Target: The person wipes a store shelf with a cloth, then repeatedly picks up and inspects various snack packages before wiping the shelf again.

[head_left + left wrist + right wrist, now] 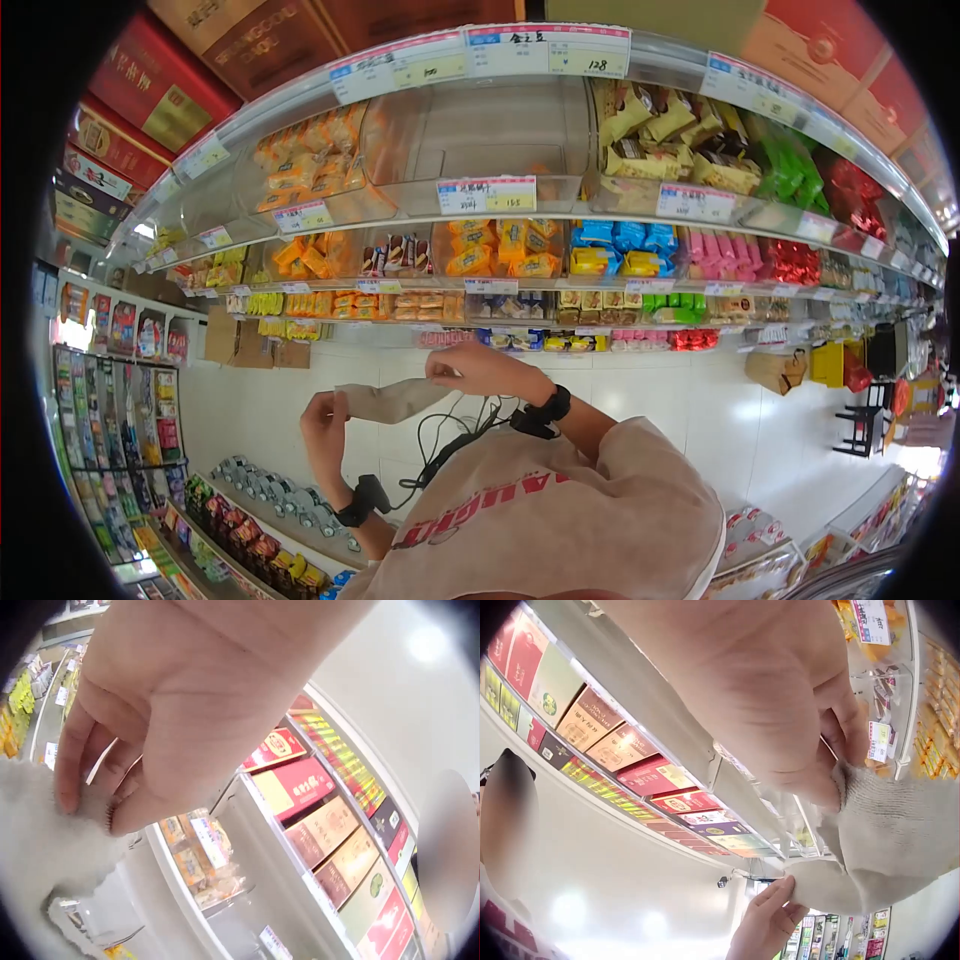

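Observation:
A limp light grey cloth (385, 401) is held up between the two hands, in front of the person's shirt. My left hand (324, 435) pinches one end between thumb and fingers. My right hand (492, 371) pinches the opposite end. Up close in the left wrist view, the grey cloth (45, 832) looks soft and fuzzy under the left fingertips. In the right wrist view, the cloth (892, 825) shows fine ribbing near the right fingertips and sags in a fold toward the left hand (769, 919).
Ahead stands a shelf (400, 215) with bins of wrapped snacks and price tags. Gift boxes (160, 75) line its top. Black cables (450, 450) hang between the wrists. Behind are low racks of goods (260, 540); a carton (250, 340) sits on the tiled floor (640, 395).

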The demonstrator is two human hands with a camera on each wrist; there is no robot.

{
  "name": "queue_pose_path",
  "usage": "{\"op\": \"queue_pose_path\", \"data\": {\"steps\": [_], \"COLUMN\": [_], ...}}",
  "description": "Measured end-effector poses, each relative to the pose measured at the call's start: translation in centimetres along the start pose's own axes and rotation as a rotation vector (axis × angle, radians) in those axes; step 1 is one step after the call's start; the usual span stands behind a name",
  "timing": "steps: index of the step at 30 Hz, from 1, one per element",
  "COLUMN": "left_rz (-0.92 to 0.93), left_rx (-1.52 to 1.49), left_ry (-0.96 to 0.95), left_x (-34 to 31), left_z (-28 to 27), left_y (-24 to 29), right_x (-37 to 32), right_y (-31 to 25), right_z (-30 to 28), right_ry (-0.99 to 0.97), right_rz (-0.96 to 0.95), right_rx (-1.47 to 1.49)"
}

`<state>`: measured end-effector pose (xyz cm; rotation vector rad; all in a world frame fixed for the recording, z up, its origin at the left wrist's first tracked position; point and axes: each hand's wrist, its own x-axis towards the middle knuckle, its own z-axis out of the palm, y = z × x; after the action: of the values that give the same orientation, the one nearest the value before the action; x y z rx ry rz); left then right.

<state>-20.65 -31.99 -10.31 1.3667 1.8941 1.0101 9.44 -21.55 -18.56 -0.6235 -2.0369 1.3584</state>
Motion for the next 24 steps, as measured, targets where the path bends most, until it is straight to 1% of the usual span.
{"op": "queue_pose_path", "data": {"steps": [2, 5, 8, 11, 14, 17, 20, 23, 24], "left_rz": [0.012, 0.009, -0.027, -0.009, -0.003, 0.029, 0.152, 0.236, 0.270], "left_rx": [0.018, -0.007, -0.032, -0.033, -0.023, 0.139, 0.198, 0.106, 0.075], "left_ry": [0.071, 0.226, 0.263, 0.226, 0.149, 0.017, -0.054, -0.147, -0.186], "left_x": [-0.3, -0.6, -1.1, -1.3, -0.7, 0.4, 2.0, 3.7, 4.3], "left_z": [1.1, 1.6, 1.7, 2.8, 4.5, 4.7, 6.0, 7.0, 7.2], "left_y": [0.2, 0.3, 0.8, 2.0, 4.1, 4.7, 7.0, 8.2, 8.4], "right_x": [0.0, 0.4, 0.7, 0.9, 1.2, 1.2, 1.4, 1.6, 1.9], "right_y": [0.7, -0.6, 3.5, 3.3, 3.4, 2.2, 1.5, -0.2, -1.2], "right_z": [-1.0, -3.0, -1.5, -1.9, -2.5, -3.5, -3.6, -3.9, -4.0], "right_ry": [-0.027, -0.060, 0.070, 0.122, 0.047, -0.065, -0.035, 0.081, 0.119], "right_rz": [0.031, 0.298, -0.043, -0.130, -0.108, 0.032, 0.028, -0.076, -0.076], "right_rx": [-0.008, 0.271, 0.115, 0.104, 0.103, 0.200, 0.154, 0.189, 0.205]}}
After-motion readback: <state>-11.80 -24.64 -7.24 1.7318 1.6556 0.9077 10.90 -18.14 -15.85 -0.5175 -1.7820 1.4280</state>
